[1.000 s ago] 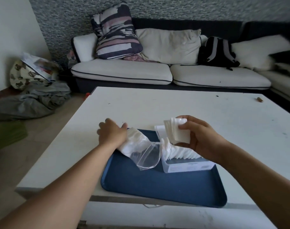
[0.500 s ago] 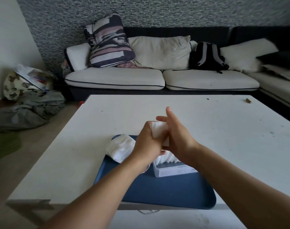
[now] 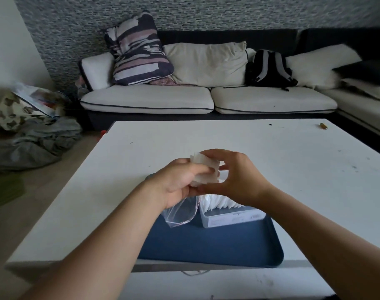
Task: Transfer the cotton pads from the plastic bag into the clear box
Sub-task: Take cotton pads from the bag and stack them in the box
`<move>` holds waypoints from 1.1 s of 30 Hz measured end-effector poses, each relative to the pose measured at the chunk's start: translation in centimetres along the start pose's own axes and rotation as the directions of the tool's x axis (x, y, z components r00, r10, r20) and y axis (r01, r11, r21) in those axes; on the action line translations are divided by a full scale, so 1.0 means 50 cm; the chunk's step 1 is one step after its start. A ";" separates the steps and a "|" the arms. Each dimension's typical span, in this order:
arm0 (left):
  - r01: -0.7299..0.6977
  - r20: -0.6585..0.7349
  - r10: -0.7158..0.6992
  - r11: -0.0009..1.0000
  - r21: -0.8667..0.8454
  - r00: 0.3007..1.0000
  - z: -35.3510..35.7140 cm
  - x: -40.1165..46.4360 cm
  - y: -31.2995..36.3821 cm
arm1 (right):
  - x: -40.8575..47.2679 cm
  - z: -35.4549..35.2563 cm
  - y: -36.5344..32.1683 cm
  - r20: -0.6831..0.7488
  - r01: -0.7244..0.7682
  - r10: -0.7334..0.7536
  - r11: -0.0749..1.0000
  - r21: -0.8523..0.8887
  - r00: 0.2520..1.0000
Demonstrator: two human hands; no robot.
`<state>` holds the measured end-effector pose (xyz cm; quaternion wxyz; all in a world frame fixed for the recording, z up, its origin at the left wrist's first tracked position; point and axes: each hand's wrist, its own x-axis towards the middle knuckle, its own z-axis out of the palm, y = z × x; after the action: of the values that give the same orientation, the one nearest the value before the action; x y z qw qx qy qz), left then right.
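1. My left hand point(image 3: 180, 180) curls its fingers point(image 3: 203, 169) round a small stack of cotton pads point(image 3: 205, 169), raised above the desk point(image 3: 293, 161).
2. The plastic bag point(image 3: 181, 213) hangs slack beneath that hand, mouth toward 6 o'clock, over the blue tray point(image 3: 217, 245).
3. My right hand point(image 3: 234, 176) pinches the same stack from 3 o'clock.
4. The clear box point(image 3: 232, 217), already holding upright pads, lies at 6 o'clock below the stack, nearer my right hand; its long axis runs 9-to-3.

White table point(image 3: 260, 152) under blue tray point(image 3: 206, 245).
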<state>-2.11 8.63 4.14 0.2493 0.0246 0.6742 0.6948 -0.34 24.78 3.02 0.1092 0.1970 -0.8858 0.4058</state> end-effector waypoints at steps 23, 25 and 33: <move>-0.106 -0.362 0.190 0.965 0.239 0.913 -0.023 0.024 -0.001 | 0.031 0.015 0.003 0.101 -0.272 0.255 0.847 0.457 0.962; -0.166 -0.390 0.228 0.968 0.186 0.892 -0.003 0.022 -0.002 | 0.031 0.024 0.003 0.113 -0.338 0.326 0.805 0.488 0.939; -0.249 -0.366 0.192 0.961 -0.118 0.911 0.054 0.020 -0.018 | 0.030 0.043 -0.038 0.200 -0.371 0.480 0.294 0.881 0.854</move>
<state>-1.72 11.50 3.23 0.0459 -0.0440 0.6420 0.7641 -0.93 21.61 3.43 -0.0795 -0.0391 -0.5420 0.8357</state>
